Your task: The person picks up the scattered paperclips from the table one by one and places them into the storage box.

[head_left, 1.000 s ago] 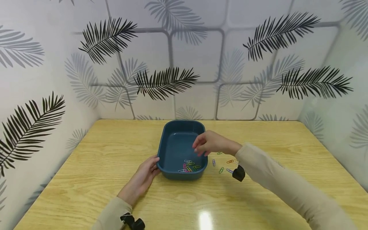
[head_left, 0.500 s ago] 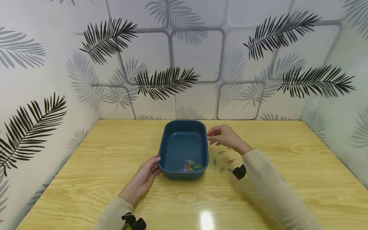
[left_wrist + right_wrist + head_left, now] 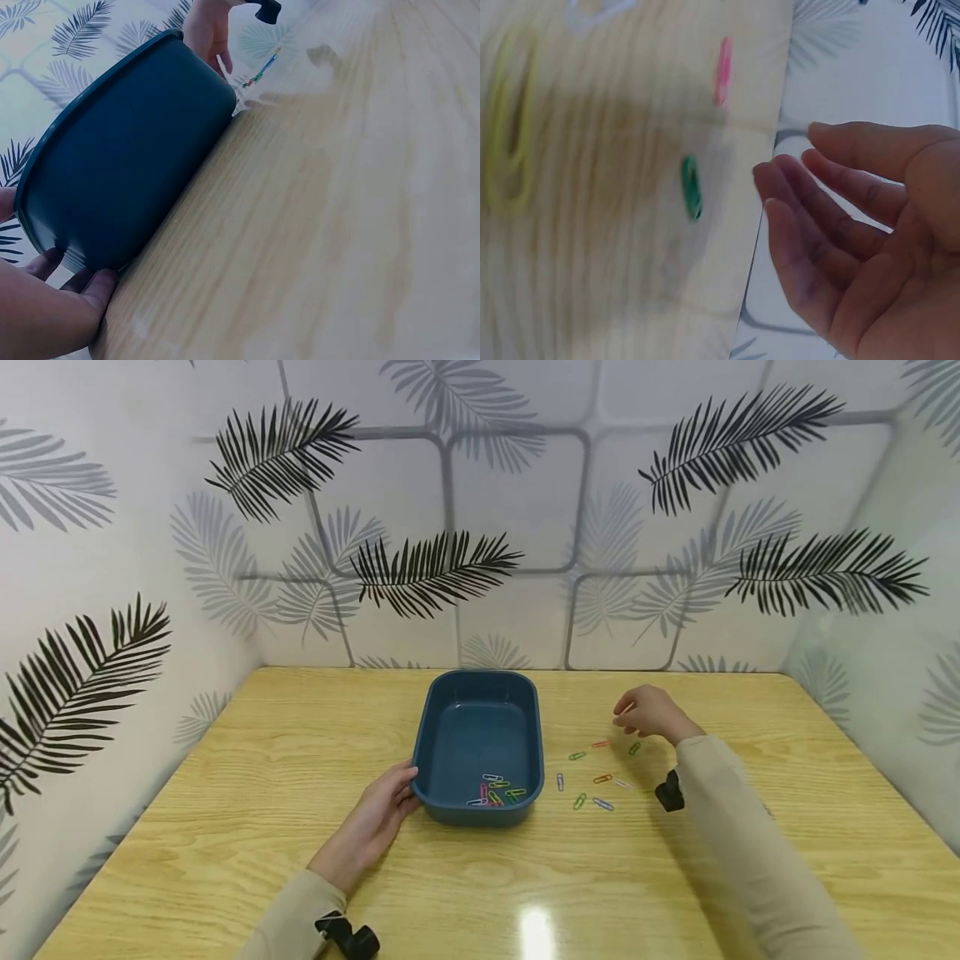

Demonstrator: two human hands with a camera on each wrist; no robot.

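- Left hand (image 3: 367, 822): its relaxed fingers (image 3: 88, 283) rest against the near left corner of the blue tray (image 3: 450, 814) on the desk (image 3: 225, 827)
- Just right of those fingers, a handful of paper clips (image 3: 497, 792) already lie in the tray
- Eight or so loose clips (image 3: 592, 777) are left, between tray and right hand (image 3: 654, 713), whose fingers (image 3: 802, 225) are loosely spread and empty, just above a green clip (image 3: 691, 187)
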